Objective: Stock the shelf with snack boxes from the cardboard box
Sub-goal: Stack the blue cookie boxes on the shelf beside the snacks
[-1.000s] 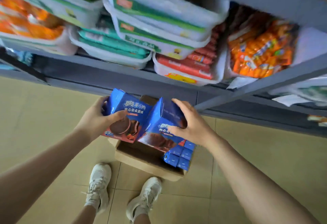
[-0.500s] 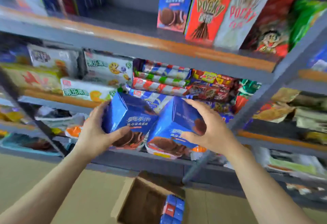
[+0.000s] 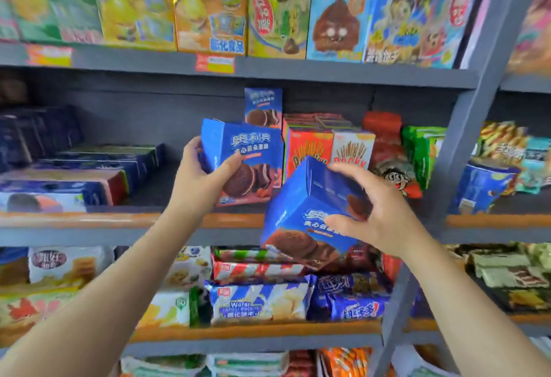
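The left hand point(image 3: 199, 178) grips a blue snack box point(image 3: 243, 162) by its left edge, thumb across the front, fingers curled behind. The box is held upright above the front lip of the middle shelf point(image 3: 119, 221), in front of the open gap on that shelf.

The right hand point(image 3: 369, 215) grips a second blue box point(image 3: 310, 212), thumb on the front face and fingers spread over the top. This box is tilted, its top corner leaning toward the first box, and it hangs lower, overlapping the shelf edge and the goods below.

Surroundings on the middle shelf:
- A matching blue box point(image 3: 263, 107) stands upright at the back, just behind the left-hand box.
- Red and white stick-biscuit boxes point(image 3: 331, 144) stand just to the right of the gap, close to both held boxes.
- A red bag point(image 3: 384, 150) and a green bag point(image 3: 423, 153) follow to the right, up to the grey upright post point(image 3: 465, 126).
- Dark flat boxes point(image 3: 89, 168) lie stacked on the left, apart from the hands.

The top shelf point(image 3: 328, 72) carries tall colourful cartons point(image 3: 208, 7). The shelf below holds wafer packs point(image 3: 256, 302) and striped wrappers point(image 3: 256, 269).
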The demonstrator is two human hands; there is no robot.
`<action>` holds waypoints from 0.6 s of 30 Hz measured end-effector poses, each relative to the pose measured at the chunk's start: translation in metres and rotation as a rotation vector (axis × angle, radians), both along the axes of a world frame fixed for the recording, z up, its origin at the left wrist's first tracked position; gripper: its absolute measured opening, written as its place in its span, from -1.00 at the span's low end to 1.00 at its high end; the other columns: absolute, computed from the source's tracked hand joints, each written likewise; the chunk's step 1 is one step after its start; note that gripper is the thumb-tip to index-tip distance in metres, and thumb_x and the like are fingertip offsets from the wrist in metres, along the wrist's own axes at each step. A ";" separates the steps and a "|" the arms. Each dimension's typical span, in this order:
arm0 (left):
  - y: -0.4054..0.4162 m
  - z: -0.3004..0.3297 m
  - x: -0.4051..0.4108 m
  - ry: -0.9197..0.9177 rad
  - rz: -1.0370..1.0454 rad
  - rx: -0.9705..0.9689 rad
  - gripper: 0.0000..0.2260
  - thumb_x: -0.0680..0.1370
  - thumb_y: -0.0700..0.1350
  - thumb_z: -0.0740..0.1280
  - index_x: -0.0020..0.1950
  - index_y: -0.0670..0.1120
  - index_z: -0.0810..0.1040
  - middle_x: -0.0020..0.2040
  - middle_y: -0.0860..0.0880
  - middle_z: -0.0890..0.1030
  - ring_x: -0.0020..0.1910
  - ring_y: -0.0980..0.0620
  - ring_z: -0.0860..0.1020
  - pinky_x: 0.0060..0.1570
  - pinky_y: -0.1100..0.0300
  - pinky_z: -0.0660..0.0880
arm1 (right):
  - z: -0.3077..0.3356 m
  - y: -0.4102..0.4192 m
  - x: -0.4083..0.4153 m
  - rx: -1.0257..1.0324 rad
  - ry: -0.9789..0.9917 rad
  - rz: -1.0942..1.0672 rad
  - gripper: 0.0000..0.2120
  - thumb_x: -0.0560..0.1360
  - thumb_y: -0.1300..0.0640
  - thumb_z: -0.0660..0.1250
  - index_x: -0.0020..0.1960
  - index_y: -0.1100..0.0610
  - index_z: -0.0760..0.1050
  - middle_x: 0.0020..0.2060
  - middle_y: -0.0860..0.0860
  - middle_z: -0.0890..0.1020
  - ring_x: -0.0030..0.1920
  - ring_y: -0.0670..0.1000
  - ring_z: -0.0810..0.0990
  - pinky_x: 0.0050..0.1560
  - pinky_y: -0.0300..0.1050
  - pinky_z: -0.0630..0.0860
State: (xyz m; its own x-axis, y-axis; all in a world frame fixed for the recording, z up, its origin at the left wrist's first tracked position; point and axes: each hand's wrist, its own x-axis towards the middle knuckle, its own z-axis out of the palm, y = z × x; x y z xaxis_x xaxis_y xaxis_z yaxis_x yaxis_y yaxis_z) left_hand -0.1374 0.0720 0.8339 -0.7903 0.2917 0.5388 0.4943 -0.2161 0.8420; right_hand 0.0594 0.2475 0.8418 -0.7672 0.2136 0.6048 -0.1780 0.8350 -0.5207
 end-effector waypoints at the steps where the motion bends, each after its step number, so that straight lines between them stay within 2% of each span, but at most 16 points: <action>1: 0.008 0.002 -0.014 -0.018 -0.022 -0.032 -0.56 0.47 -0.17 0.39 0.29 -0.15 0.33 -0.04 0.11 0.51 -0.24 0.41 0.51 -0.23 0.53 0.44 | 0.003 -0.001 -0.006 -0.011 0.020 -0.008 -0.40 0.16 -0.25 0.38 0.18 -0.25 0.34 0.13 -0.24 0.54 0.12 -0.25 0.51 0.11 -0.27 0.43; 3: 0.024 0.000 -0.045 -0.039 -0.125 -0.125 -0.61 0.48 -0.17 0.39 0.25 -0.15 0.36 0.02 0.07 0.56 -0.18 0.34 0.52 -0.22 0.52 0.45 | 0.008 -0.001 -0.018 -0.053 0.072 -0.022 -0.45 0.18 -0.21 0.36 0.15 -0.24 0.35 0.08 -0.30 0.54 0.07 -0.32 0.51 0.05 -0.37 0.42; 5: 0.037 -0.006 -0.067 -0.021 -0.254 -0.250 -0.63 0.44 -0.17 0.44 0.17 -0.14 0.39 0.05 0.06 0.63 -0.09 0.25 0.58 -0.09 0.38 0.52 | 0.011 0.001 -0.030 -0.085 0.101 -0.040 -0.47 0.19 -0.21 0.37 0.14 -0.28 0.36 0.07 -0.31 0.56 0.09 -0.30 0.52 0.08 -0.33 0.42; 7: 0.052 -0.016 -0.093 -0.012 -0.307 -0.369 -0.46 0.36 -0.13 0.52 0.23 -0.17 0.33 0.15 -0.04 0.58 0.06 0.09 0.57 0.09 0.16 0.52 | 0.014 0.003 -0.041 -0.088 0.119 -0.075 -0.47 0.18 -0.26 0.41 0.13 -0.36 0.37 0.08 -0.35 0.55 0.11 -0.26 0.53 0.09 -0.31 0.43; 8: 0.055 -0.019 -0.101 0.003 -0.315 -0.414 -0.37 0.31 -0.05 0.55 0.25 -0.16 0.32 0.18 -0.06 0.54 0.11 0.06 0.55 0.13 0.11 0.49 | 0.015 0.002 -0.046 -0.078 0.127 -0.100 -0.47 0.17 -0.28 0.41 0.12 -0.39 0.36 0.08 -0.39 0.54 0.10 -0.28 0.53 0.08 -0.34 0.43; 10: 0.065 -0.028 -0.116 0.060 -0.293 -0.549 -0.19 0.17 0.18 0.56 0.27 -0.08 0.31 0.20 -0.05 0.49 0.19 0.04 0.47 0.20 0.06 0.45 | 0.016 0.000 -0.055 -0.061 0.147 -0.147 -0.49 0.19 -0.24 0.37 0.12 -0.34 0.36 0.05 -0.47 0.51 0.07 -0.34 0.51 0.04 -0.42 0.41; 11: 0.066 -0.029 -0.115 0.069 -0.288 -0.605 -0.15 0.15 0.19 0.55 0.29 -0.10 0.29 0.21 -0.06 0.46 0.19 0.06 0.43 0.19 0.11 0.44 | 0.016 -0.002 -0.059 -0.056 0.154 -0.163 -0.50 0.20 -0.22 0.35 0.12 -0.31 0.35 0.04 -0.49 0.50 0.06 -0.35 0.51 0.03 -0.43 0.41; 13: 0.073 -0.034 -0.121 -0.013 -0.329 -0.562 -0.20 0.25 -0.06 0.58 0.32 -0.21 0.20 0.25 -0.12 0.43 0.12 0.08 0.44 0.00 0.28 0.49 | 0.016 -0.004 -0.066 -0.039 0.160 -0.189 -0.51 0.21 -0.21 0.34 0.12 -0.28 0.34 0.04 -0.49 0.50 0.05 -0.36 0.51 0.02 -0.43 0.41; 14: 0.077 -0.035 -0.121 -0.047 -0.366 -0.536 -0.19 0.27 -0.15 0.58 0.34 -0.22 0.14 0.28 -0.12 0.43 0.12 0.08 0.47 -0.03 0.29 0.51 | 0.017 -0.004 -0.070 -0.026 0.161 -0.200 -0.51 0.21 -0.21 0.34 0.12 -0.28 0.34 0.04 -0.49 0.50 0.05 -0.36 0.51 0.02 -0.44 0.41; 15: 0.081 -0.035 -0.122 -0.085 -0.393 -0.540 -0.09 0.22 -0.08 0.61 0.37 -0.15 0.09 0.29 -0.09 0.44 0.15 0.07 0.49 0.04 0.22 0.52 | 0.018 -0.005 -0.072 -0.010 0.161 -0.207 -0.51 0.22 -0.20 0.34 0.13 -0.26 0.33 0.04 -0.48 0.50 0.04 -0.37 0.50 0.02 -0.46 0.39; 16: 0.086 -0.037 -0.126 -0.094 -0.401 -0.576 0.02 0.10 0.08 0.63 0.37 0.01 0.08 0.28 -0.05 0.44 0.19 0.04 0.50 0.12 0.09 0.52 | 0.019 -0.006 -0.075 -0.002 0.160 -0.212 -0.51 0.22 -0.19 0.34 0.13 -0.24 0.34 0.03 -0.49 0.50 0.04 -0.37 0.50 0.01 -0.49 0.38; 17: 0.085 -0.036 -0.127 -0.097 -0.408 -0.630 0.06 -0.01 0.22 0.60 0.35 0.13 0.09 0.25 -0.01 0.45 0.19 0.01 0.50 0.16 -0.02 0.51 | 0.021 -0.007 -0.076 -0.004 0.156 -0.214 -0.51 0.22 -0.19 0.33 0.13 -0.21 0.35 0.03 -0.50 0.50 0.04 -0.38 0.50 -0.01 -0.51 0.36; 18: 0.086 -0.037 -0.132 -0.077 -0.411 -0.676 0.06 -0.06 0.27 0.57 0.32 0.19 0.10 0.23 0.01 0.45 0.19 0.00 0.51 0.17 -0.07 0.50 | 0.022 -0.007 -0.077 -0.013 0.153 -0.213 -0.50 0.22 -0.18 0.33 0.14 -0.19 0.35 0.02 -0.50 0.50 0.04 -0.39 0.50 -0.01 -0.53 0.36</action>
State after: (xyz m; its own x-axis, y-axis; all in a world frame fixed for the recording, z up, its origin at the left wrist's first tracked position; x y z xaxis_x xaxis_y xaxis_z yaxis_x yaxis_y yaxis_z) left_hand -0.2691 0.1580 0.7969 -0.5764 0.8124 0.0884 0.4206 0.2022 0.8844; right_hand -0.0180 0.2404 0.8639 -0.6037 0.3689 0.7067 -0.0763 0.8557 -0.5119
